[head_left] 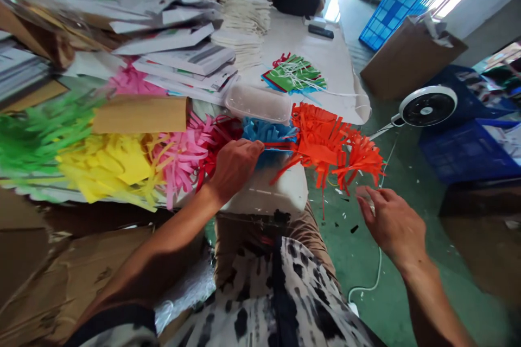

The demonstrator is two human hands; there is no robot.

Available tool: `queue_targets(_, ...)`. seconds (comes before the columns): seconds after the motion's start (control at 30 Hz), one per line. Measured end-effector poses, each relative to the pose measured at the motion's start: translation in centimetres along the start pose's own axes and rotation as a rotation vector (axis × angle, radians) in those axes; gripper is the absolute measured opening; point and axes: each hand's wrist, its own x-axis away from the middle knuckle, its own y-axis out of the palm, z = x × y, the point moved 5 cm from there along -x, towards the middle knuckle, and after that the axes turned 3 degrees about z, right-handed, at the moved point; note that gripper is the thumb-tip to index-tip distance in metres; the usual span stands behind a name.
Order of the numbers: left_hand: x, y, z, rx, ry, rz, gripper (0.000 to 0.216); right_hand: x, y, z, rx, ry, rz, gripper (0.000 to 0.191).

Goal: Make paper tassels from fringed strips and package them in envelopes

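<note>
Currently, the left grip [237,164] pinches orange strips [280,146], the right grip [393,223] curls, hold unclear, while a blue bin [456,149] contains papers [508,138].

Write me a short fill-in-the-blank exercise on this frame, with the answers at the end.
1. The fringe closest to the right hand is coloured ____.
2. Between the green fringe and the pink fringe lies a ____ one.
3. The fan is on the person's ____ side.

Missing words: orange; yellow; right.
</note>
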Motion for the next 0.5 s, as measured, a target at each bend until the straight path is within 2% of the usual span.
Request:
queue_targets(0.07, -0.1, -0.1, 0.2, 0.021, -0.001, 0.01, 0.016, 1.2, 2.1, 1.7, 0.028, -0.006, -0.048, 0.029)
queue_targets(0.13, -0.2, -0.1, 0.3, 0.056, -0.02, 0.013, 0.014, 1.6, 3.3, 2.6, -0.002, 0.003, -0.038, 0.031)
queue_targets(0.2, -0.1, -0.1, 0.2, 0.09, -0.058, 0.014, 0.015, 1.2, 3.2, 2.9, -0.051, 0.002, 0.006, 0.036)
queue_targets(0.27, -0.1, -0.1, 0.0, 0.117, -0.097, 0.014, 0.015, 0.3, 2.0, 2.1, -0.11, -0.034, 0.072, 0.037)
queue_targets(0.37, 0.0, 0.0, -0.2, 0.151, -0.124, -0.005, 0.015, -2.2, -1.2, -1.3, -0.27, -0.139, 0.228, 0.032)
queue_targets(0.43, 0.0, -0.1, -0.1, 0.168, -0.127, -0.016, 0.014, -4.4, -2.7, -5.3, -0.42, -0.298, 0.292, 0.022)
queue_targets(0.5, -0.1, -0.3, 0.1, 0.176, -0.125, -0.016, 0.013, -6.9, -3.1, -10.0, -0.471, -0.444, 0.307, 0.02)
